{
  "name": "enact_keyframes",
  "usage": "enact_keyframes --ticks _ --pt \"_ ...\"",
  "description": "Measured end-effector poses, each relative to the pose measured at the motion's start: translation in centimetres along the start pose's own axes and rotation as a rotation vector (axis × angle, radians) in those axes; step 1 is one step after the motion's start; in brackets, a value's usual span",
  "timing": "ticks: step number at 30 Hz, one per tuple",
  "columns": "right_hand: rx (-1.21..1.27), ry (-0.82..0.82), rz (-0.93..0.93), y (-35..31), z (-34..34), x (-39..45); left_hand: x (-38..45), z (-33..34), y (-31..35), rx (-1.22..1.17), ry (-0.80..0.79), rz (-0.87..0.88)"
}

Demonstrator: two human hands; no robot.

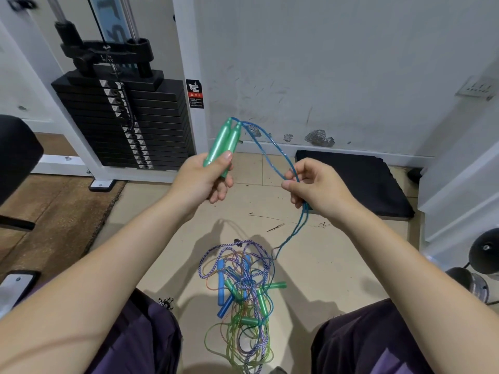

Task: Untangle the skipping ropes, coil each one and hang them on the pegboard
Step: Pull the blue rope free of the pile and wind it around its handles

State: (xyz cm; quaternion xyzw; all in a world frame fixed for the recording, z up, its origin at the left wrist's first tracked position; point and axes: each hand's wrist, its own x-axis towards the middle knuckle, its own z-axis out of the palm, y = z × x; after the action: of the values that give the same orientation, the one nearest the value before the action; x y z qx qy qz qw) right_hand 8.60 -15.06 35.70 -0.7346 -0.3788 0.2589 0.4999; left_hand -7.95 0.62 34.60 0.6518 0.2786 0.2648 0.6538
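While left hand (205,176) grips two green handles (225,143) together, right hand (316,187) pinches blue rope (272,143); tangled rope pile (243,295) lies on floor (324,265) below.

- One wide-angle view only, worn on the person's head, looking forward and steeply down.
- It sits close above both forearms; the left hand (205,176) and right hand (316,187) fill mid-frame.
- Beyond the hands stands the wall (337,63); below them lies the floor (167,238), between the knees.
- Edges bend with lens distortion.
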Motion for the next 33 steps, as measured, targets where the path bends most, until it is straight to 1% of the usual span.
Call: enact_keyframes --ticks 2,4,8,11,15,18,21,22,24,26,27,29,31,33 --pt "-0.036 -0.008 -0.011 -0.1 0.1 0.0 0.0 -0.2 -0.1 0.119 -0.021 -0.042" --pt "-0.111 -0.025 -0.027 -0.2 0.3 0.0 0.0 -0.3 -0.1 0.183 -0.052 -0.083" --pt "-0.203 -0.038 -0.044 0.3 0.4 0.2 0.0 -0.3 -0.1 0.146 -0.047 -0.064" --pt "-0.262 0.040 -0.073 0.4 0.1 0.4 0.0 -0.4 -0.1 0.120 -0.056 -0.062" --pt "-0.266 0.131 -0.190 0.5 0.1 0.3 0.0 -0.2 -0.2 0.038 -0.087 -0.072" --pt "-0.221 0.216 -0.218 0.6 0.0 0.6 0.1 0.0 -0.1 -0.081 -0.008 -0.073" --pt "-0.210 0.210 -0.175 0.5 -0.2 0.8 0.4 -0.4 0.0 -0.251 0.118 -0.097" --pt "-0.221 0.194 -0.160 0.4 -0.3 0.8 0.5 -0.6 0.1 -0.241 0.125 -0.102" --pt "-0.245 0.133 -0.128 0.2 -0.3 0.6 0.6 -0.9 0.0 -0.086 0.100 -0.105" --pt "-0.246 0.031 -0.106 -0.1 -0.3 0.3 0.5 -1.1 -0.3 0.179 0.015 -0.103" --pt "-0.235 -0.026 -0.105 -0.2 -0.2 0.1 0.4 -1.1 -0.4 0.320 -0.063 -0.108" --pt "-0.197 -0.130 -0.116 -0.4 -0.1 -0.2 -0.1 -1.1 -0.7 0.543 -0.282 -0.145" --pt "-0.188 -0.194 -0.145 -0.6 0.2 -0.3 -0.6 -1.0 -0.7 0.624 -0.507 -0.220" --pt "-0.199 -0.224 -0.176 -0.6 0.5 -0.4 -1.0 -0.6 -0.5 0.620 -0.670 -0.280"
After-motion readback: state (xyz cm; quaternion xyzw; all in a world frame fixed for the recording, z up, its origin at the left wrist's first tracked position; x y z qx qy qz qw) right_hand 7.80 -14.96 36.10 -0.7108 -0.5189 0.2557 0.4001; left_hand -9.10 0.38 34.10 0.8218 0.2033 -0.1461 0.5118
